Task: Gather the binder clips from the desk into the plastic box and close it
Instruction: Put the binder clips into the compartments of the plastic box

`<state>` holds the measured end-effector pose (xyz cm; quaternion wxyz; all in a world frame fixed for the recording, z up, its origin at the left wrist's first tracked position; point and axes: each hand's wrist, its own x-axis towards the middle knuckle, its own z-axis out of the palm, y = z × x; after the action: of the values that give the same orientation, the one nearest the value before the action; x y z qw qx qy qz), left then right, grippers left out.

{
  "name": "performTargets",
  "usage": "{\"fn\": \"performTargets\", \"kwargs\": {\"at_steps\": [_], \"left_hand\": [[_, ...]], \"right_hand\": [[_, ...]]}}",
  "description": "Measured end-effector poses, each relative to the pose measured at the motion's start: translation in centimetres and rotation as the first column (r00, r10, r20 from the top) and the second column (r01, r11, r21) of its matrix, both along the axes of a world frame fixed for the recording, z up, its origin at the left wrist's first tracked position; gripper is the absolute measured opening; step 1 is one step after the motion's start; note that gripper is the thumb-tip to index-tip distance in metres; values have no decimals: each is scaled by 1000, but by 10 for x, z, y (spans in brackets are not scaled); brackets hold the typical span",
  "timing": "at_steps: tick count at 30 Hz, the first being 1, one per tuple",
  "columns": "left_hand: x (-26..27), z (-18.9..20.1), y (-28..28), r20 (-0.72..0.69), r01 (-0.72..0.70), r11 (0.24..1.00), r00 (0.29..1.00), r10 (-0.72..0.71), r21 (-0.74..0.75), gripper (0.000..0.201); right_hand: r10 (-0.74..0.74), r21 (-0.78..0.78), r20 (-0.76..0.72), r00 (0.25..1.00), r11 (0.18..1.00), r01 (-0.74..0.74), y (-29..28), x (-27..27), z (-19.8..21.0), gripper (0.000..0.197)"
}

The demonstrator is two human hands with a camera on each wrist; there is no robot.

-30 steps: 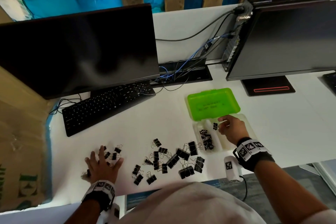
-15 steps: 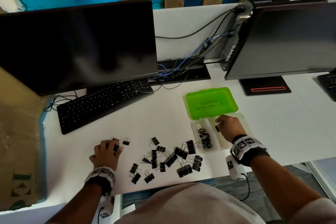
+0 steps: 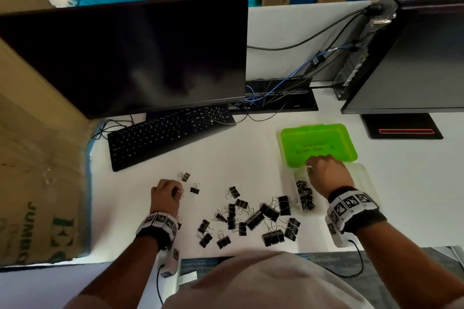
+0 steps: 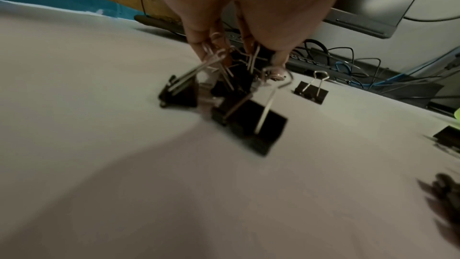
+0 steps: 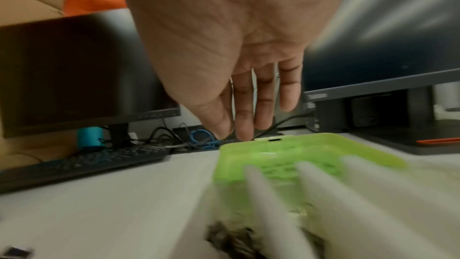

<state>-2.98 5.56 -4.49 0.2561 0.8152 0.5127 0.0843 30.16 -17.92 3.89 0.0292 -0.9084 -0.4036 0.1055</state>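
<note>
binder clips (image 3: 253, 216) scattered lower centre of table, some in plastic box (image 3: 361, 178) at right | left hand (image 3: 164, 195) fingers pinching several by wire handles | right hand (image 3: 326, 173) fingers straight, empty, over box | risk: loose dangling bunch dropping in transit

Office workstation: white desk (image 3: 401, 183), two monitors (image 3: 140, 57), keyboard (image 3: 165, 133), tangled cables (image 3: 276, 93), desktop computer (image 3: 361, 57).

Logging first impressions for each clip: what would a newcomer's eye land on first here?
Probably the bright green lid of the open plastic box, right of centre on the white desk, with the right hand over it. Next, the scatter of black binder clips near the front edge, and the left hand gripping a bunch of clips.
</note>
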Motion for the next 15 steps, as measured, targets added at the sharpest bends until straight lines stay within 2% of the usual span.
{"fn": "performTargets", "kwargs": {"at_steps": [4,9,12,15], "left_hand": [[-6,0,5,78,-20,999,997,24,-48,12],[-11,10,12,188,-73,996,979,83,-59,11],[-13,15,15,234,-129,989,962,142,-68,10],[-14,20,15,299,-180,981,934,194,-75,12]], "right_hand": [[268,43,-154,951,963,-264,45,-39,-1,26],[536,-64,-302,788,814,-578,110,-106,-15,38],[661,-96,-282,695,701,-706,142,-142,-28,49],[738,-126,-258,623,614,-780,166,-170,-34,50]]}}
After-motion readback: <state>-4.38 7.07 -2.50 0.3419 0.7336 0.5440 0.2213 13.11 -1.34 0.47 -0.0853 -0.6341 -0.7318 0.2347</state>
